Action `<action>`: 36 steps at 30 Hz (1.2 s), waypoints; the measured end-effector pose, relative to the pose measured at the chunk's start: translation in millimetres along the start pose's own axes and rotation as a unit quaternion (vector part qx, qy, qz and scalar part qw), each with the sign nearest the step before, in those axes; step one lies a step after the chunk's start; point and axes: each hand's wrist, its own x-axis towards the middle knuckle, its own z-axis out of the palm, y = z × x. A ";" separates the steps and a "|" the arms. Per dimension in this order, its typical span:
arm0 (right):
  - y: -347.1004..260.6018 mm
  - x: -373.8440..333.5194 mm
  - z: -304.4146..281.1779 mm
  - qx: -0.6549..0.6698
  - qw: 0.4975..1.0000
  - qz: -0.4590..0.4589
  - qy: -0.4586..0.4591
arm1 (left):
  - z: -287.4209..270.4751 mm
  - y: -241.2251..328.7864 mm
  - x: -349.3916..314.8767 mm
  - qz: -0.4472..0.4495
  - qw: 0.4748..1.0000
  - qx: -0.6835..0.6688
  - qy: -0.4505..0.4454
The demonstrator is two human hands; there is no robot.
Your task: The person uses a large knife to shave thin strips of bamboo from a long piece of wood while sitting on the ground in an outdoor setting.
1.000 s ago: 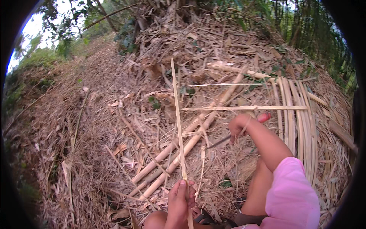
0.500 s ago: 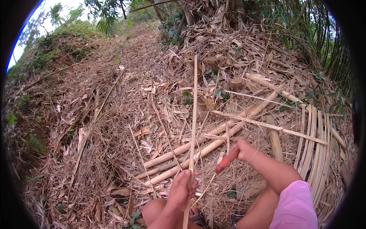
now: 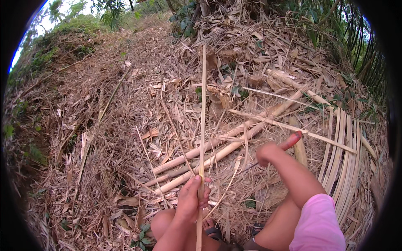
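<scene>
My left hand (image 3: 193,198) is closed round a long, narrow bamboo strip (image 3: 203,108), which stands nearly upright in front of me. The strip's lower end runs down past my knee and out of the picture. To the right, my right hand (image 3: 268,154) grips a knife by its reddish-orange handle (image 3: 290,141). The handle sticks out up and to the right of my fist. Its thin dark blade (image 3: 250,167) points left and down toward the strip, apart from it. The fingers of my right hand are mostly hidden behind the back of the hand.
Several bamboo poles (image 3: 226,154) lie slantwise on the litter ahead. At right, a row of split strips (image 3: 341,154) rests over a pole, with one strip (image 3: 301,130) lying across toward them. Cut stumps (image 3: 215,100) stand beyond. Dry leaves and stalks cover the slope.
My right hand has turned over: the handle end that pointed down-left now points up-right, and the blade has come into sight. The strip and left hand have shifted slightly left in view.
</scene>
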 end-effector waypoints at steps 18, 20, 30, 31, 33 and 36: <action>22.3 -65.0 -21.2 0.460 0.794 0.055 0.394 | 5.6 -3.7 -5.7 0.021 0.997 -0.064 -0.048; -4.7 -64.5 -17.6 0.452 0.745 -0.066 0.486 | 6.7 -4.6 -4.9 0.027 0.995 -0.078 -0.059; -91.1 -102.6 -10.5 0.266 0.842 -0.225 0.413 | 8.8 -8.0 -7.6 0.031 0.993 -0.095 -0.067; -92.6 -105.2 -10.7 0.268 0.850 -0.219 0.397 | 10.0 -7.3 -9.4 0.043 0.993 -0.093 -0.062; -92.6 -94.0 -5.8 0.364 0.798 -0.268 0.399 | 14.4 -3.9 -12.9 0.068 0.992 -0.088 -0.052; -88.9 -91.1 -6.8 0.485 0.745 -0.286 0.357 | 13.7 -3.0 -9.7 0.064 0.994 -0.047 -0.080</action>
